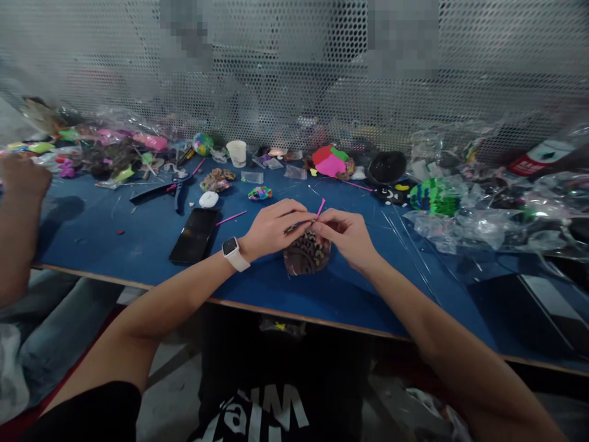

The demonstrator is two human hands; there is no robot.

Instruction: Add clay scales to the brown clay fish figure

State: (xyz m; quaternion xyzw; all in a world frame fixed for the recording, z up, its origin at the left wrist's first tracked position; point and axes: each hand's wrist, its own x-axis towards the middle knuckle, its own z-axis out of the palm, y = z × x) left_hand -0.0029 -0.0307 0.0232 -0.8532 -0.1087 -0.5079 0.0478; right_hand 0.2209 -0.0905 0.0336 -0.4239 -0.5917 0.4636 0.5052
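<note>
A brown, clay-like piece [307, 258] with raised swirls and small lumps rests on the blue table in front of me. My left hand [278, 227], with a pale watch at the wrist, reaches over its upper left edge, fingers closed on it. My right hand [347, 236] is at its upper right, thumb and index finger pinched together. A thin pink stick [321, 205] with a flared end rises from that pinch. The fingertips of both hands almost meet, hiding the stick's lower end and the top of the brown piece.
A black phone [194, 236], white case [208, 199] and another pink stick [231, 217] lie left. Behind are pliers [181, 191], a paper cup [237, 153] and colourful clay [330, 161]. Plastic wrappings [483, 224] crowd the right. Another person's arm [18, 227] is at far left.
</note>
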